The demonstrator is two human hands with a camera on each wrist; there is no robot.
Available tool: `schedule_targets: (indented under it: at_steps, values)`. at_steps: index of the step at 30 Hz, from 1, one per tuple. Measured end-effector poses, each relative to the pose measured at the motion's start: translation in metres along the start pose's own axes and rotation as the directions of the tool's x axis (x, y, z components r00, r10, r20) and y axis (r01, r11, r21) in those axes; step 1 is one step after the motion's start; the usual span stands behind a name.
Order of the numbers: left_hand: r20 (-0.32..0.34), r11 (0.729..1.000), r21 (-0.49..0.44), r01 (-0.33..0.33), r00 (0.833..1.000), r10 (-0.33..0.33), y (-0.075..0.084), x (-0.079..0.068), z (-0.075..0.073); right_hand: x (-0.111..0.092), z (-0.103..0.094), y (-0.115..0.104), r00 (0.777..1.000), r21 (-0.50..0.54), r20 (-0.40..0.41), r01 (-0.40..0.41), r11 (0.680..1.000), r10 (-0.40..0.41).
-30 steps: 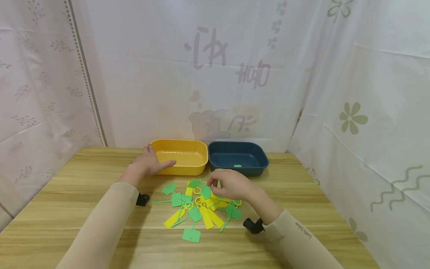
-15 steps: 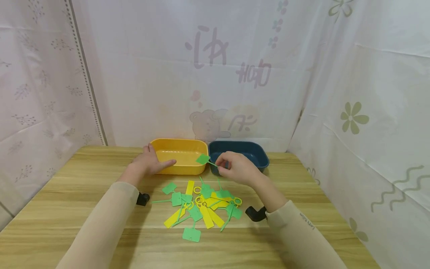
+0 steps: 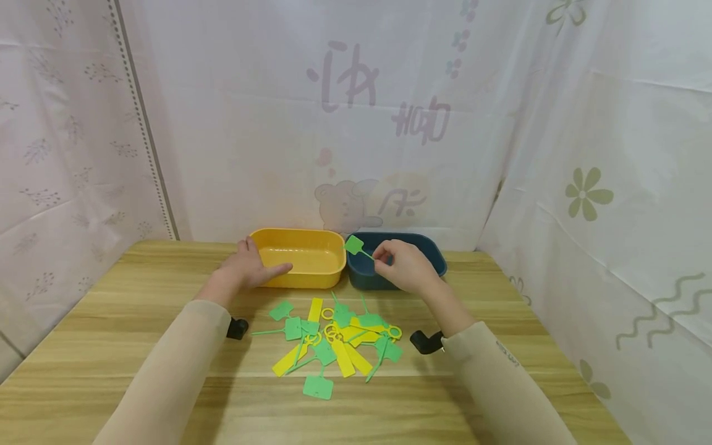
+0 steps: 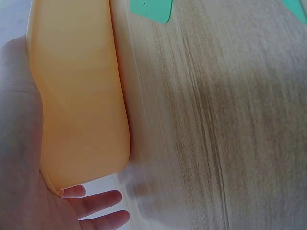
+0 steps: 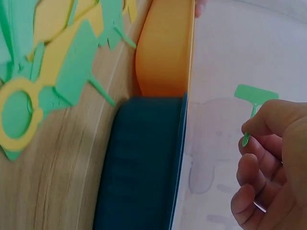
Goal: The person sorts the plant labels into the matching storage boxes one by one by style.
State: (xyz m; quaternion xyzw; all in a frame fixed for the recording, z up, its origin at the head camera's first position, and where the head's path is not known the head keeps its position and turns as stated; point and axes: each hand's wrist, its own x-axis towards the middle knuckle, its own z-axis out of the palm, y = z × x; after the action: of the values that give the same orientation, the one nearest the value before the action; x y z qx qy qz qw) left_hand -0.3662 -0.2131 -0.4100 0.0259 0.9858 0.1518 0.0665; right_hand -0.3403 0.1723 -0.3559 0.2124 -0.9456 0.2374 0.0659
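Note:
My right hand [image 3: 408,266] pinches the thin stem of a flat green tag [image 3: 354,245] between thumb and fingertip, above the dark blue bin [image 3: 364,282]. In the right wrist view the tag [image 5: 255,93] stands up from the pinch, its stem end poking out below the thumb. My left hand [image 3: 243,267] rests against the left end of the yellow bin [image 3: 311,282], thumb stretched over the front rim. The left wrist view has its fingers [image 4: 98,203] extended past the bin's end. On the table lies a mixed pile of green tags [image 3: 317,387] and yellow ring-ended tags [image 3: 341,360].
Both bins stand side by side at the table's [image 3: 111,346] back edge, against a printed curtain [image 3: 250,123]. The tag pile lies just in front of them. A black wrist mount [image 3: 426,342] sits under the right forearm, another [image 3: 237,329] by the left.
My right hand has lifted a green tag off the pile, then carried it up and right from beside the yellow bin to above the blue bin. My left hand stays in place.

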Motion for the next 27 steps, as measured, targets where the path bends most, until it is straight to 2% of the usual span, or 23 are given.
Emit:
schedule_targets:
  at_steps: [7,18,27]
  values:
    - [0.008,1.0,0.002,0.007,1.0,-0.007,0.0,0.002,0.001,0.01,-0.004,0.014,0.997,-0.028,-0.013,-0.079,0.997,0.078]
    - [-0.007,1.0,0.004,-0.005,1.0,0.005,0.003,-0.004,-0.001,0.02,-0.009,0.038,0.983,-0.089,-0.003,-0.184,0.979,0.185]
    - [-0.011,1.0,0.019,-0.005,1.0,0.005,0.0,0.001,0.001,0.02,-0.005,0.048,0.974,-0.087,-0.03,-0.225,0.97,0.223]
